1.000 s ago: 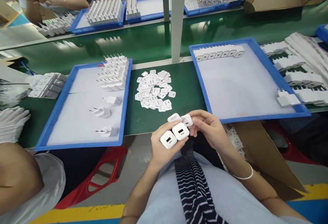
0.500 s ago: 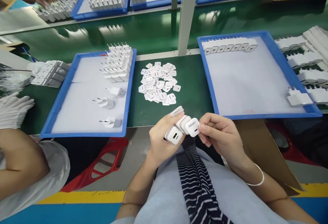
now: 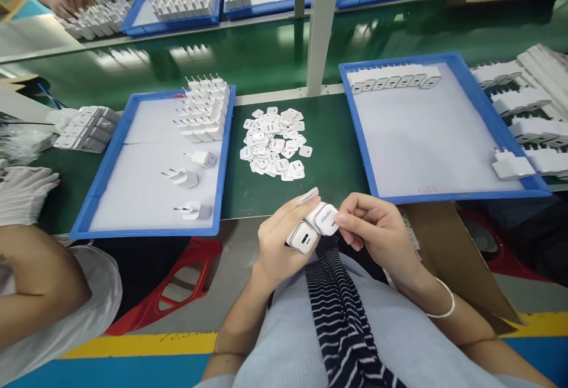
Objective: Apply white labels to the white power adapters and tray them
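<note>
My left hand (image 3: 277, 246) grips several white charger plugs (image 3: 310, 228) side by side, just off the near edge of the green bench. A small white sticker lies on the tip of its forefinger. My right hand (image 3: 377, 234) pinches the rightmost plug of that row with thumb and fingers. A heap of small white stickers (image 3: 275, 142) lies on the bench just beyond both hands. The blue tray (image 3: 110, 169) to the left carries a block of standing plugs (image 3: 204, 110) and three loose ones (image 3: 190, 178). The blue tray (image 3: 501, 128) to the right carries one row of plugs (image 3: 394, 78) along its far edge.
A grey post (image 3: 322, 27) rises behind the sticker heap. Rows of plugs (image 3: 528, 110) lie right of the right tray. A co-worker's arm (image 3: 39, 281) and gloved hand (image 3: 24, 193) are at the left. A brown carton flap (image 3: 448, 252) hangs below the right tray.
My right hand has pressed the rightmost plug back in against the row in my left hand. The view has shifted slightly; the trays hold the same contents.
</note>
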### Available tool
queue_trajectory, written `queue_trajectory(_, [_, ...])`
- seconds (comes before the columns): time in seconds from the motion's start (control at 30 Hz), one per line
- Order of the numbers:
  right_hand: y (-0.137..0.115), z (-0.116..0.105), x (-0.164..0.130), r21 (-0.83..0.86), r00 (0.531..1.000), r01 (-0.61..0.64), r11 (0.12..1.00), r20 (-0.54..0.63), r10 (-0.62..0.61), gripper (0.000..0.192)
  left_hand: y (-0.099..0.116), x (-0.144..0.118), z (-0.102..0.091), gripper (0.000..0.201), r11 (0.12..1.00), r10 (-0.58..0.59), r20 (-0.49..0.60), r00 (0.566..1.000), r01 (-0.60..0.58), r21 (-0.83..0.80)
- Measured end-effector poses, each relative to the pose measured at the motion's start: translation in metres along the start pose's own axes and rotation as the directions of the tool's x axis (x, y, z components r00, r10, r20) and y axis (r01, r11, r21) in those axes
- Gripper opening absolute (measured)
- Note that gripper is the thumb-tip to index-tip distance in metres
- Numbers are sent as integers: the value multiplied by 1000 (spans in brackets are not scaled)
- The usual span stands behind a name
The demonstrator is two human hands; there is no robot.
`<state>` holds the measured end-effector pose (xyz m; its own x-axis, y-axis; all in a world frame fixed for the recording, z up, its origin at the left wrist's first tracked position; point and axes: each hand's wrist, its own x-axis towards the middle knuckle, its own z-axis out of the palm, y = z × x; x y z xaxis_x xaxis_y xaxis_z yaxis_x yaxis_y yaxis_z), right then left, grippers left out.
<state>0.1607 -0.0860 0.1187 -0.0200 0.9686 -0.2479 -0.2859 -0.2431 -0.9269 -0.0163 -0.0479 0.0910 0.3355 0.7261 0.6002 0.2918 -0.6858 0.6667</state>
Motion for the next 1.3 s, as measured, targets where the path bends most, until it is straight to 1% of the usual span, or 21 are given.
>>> queue_trajectory(0.3, [0,4,-3,-38,999,24,999,-33,-25,30,4,-2,1,42,997,-3,-21,1000,5,74])
queue_trajectory(0.4, [-3,5,-4,-87,998,49,995,-42,-53,31,5,-3,1,43,997,-10,-20,1000,12,78])
queue_trajectory(0.5, [-5,6,-4,-171,995,71,983,-55,-81,32,6,-3,2,43,997,-33,-18,999,34,75])
queue_trajectory(0.7, [-1,7,0,-282,989,98,954,-79,-125,33,6,-3,8,39,992,-101,-26,995,102,71])
queue_trajectory(0.8, [1,6,2,-322,989,86,943,-89,-120,33,4,-4,11,40,991,-127,-44,991,129,40])
queue_trajectory(0.9, [1,5,3,-374,986,85,924,-102,-132,34,3,-5,14,38,984,-177,-50,983,178,18])
queue_trajectory(1.0, [0,3,4,-484,979,99,870,-107,-171,36,2,-6,16,36,969,-247,-39,968,247,-20])
queue_trajectory(1.07, [2,-1,8,-564,973,76,823,-137,-184,40,1,-7,17,35,951,-305,-32,952,302,-68])
queue_trajectory(1.1, [4,-3,10,-569,975,57,820,-147,-169,44,1,-7,18,34,939,-336,-29,941,332,-91])
queue_trajectory(1.13, [7,-5,13,-536,982,35,843,-140,-130,46,0,-8,19,34,925,-367,-22,930,362,-112])
queue_trajectory(1.17, [11,-7,16,-462,992,11,887,-104,-67,47,-1,-8,19,34,911,-395,-12,919,390,-132])
queue_trajectory(1.23, [19,-9,22,-249,998,-42,968,32,52,45,-1,-8,19,36,884,-438,13,899,433,-173])
queue_trajectory(1.3, [26,-11,25,-66,987,-73,995,139,82,45,0,-7,17,37,864,-459,43,888,457,-212])
